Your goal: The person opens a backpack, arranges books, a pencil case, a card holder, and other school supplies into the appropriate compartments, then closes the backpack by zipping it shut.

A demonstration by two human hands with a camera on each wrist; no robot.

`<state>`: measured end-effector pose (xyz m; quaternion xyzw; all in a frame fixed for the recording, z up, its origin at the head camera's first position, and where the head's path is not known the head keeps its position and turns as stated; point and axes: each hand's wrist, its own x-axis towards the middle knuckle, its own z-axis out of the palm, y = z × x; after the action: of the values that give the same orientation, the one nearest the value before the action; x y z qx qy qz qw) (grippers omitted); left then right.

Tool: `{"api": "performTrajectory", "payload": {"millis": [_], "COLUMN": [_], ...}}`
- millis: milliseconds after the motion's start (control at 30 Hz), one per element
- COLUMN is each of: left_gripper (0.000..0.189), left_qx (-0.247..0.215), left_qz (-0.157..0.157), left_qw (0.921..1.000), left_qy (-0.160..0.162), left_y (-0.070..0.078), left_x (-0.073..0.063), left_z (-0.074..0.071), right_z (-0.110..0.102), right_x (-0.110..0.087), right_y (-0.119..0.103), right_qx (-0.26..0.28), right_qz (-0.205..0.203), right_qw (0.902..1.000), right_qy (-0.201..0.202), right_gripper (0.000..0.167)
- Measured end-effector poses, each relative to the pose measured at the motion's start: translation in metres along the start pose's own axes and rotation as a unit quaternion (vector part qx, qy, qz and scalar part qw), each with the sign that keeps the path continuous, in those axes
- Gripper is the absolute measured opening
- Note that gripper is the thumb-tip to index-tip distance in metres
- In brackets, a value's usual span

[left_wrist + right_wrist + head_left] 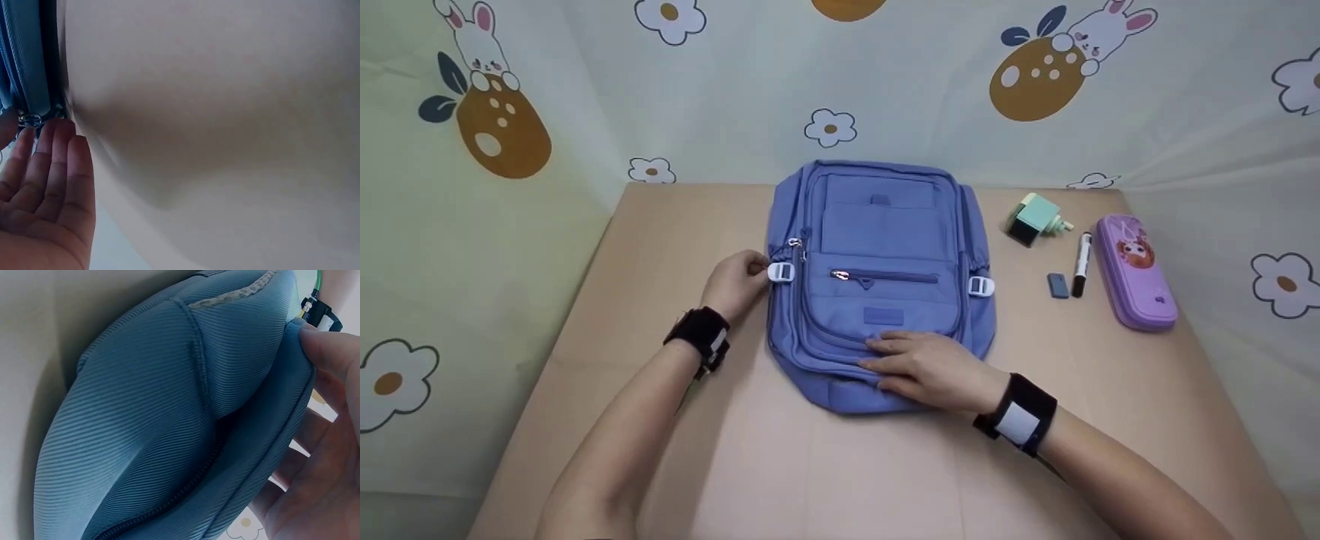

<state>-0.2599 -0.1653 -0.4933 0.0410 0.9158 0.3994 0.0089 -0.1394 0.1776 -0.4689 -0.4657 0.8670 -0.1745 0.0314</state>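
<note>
A blue backpack [881,240] lies front side up on the table, with a white buckle on each side. At its left edge, by the buckle [781,272], my left hand [737,283] pinches a small metal zipper pull [29,119]. In the left wrist view the thumb and fingertips meet around that pull, partly hiding it. My right hand [934,369] holds the lower front of the bag. Its fingers lie across the front panel, while the right wrist view has the thumb on the panel's edge [292,382]; a fold gapes beside it.
Right of the backpack are a mint green and black object [1035,217], a small blue-grey block [1057,286], a black and white marker [1081,264] and a purple pencil case [1136,271]. Patterned cloth [735,97] hangs behind and beside the table [675,225].
</note>
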Motion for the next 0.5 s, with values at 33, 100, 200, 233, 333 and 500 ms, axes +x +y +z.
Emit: {"api": "performTrajectory", "payload": {"millis": [33, 100, 200, 233, 333, 500], "left_gripper": [0.028, 0.030, 0.030, 0.030, 0.028, 0.024], "left_qx": [-0.001, -0.004, -0.010, -0.014, -0.017, 0.020], "left_qz": [0.002, 0.004, 0.004, 0.003, 0.005, 0.018], "left_qw": [1.0000, 1.0000, 0.9998, 0.9998, 0.9997, 0.9996], "left_qy": [0.000, -0.007, -0.015, -0.016, -0.018, -0.013], "left_y": [0.0006, 0.0016, 0.0021, 0.0021, 0.0020, 0.0009], "left_x": [0.0000, 0.0004, 0.0005, 0.0002, -0.0013, -0.0026], "left_z": [0.0010, 0.0023, 0.0021, 0.0016, 0.0000, -0.0007], "right_z": [0.0000, 0.0000, -0.0001, -0.0001, -0.0006, -0.0032], "right_x": [-0.0001, -0.0003, -0.0001, 0.0000, 0.0004, 0.0018], "right_y": [-0.0003, -0.0005, -0.0006, -0.0005, -0.0003, -0.0009], "right_qx": [0.001, 0.001, 0.003, 0.004, 0.005, -0.010], "right_qz": [0.001, 0.001, 0.003, 0.003, 0.003, -0.005], "right_qw": [1.0000, 1.0000, 1.0000, 1.0000, 0.9999, 0.9999], "right_qy": [-0.001, -0.002, -0.005, -0.006, -0.009, -0.009], "right_gripper": [0.040, 0.041, 0.041, 0.041, 0.041, 0.041]}}
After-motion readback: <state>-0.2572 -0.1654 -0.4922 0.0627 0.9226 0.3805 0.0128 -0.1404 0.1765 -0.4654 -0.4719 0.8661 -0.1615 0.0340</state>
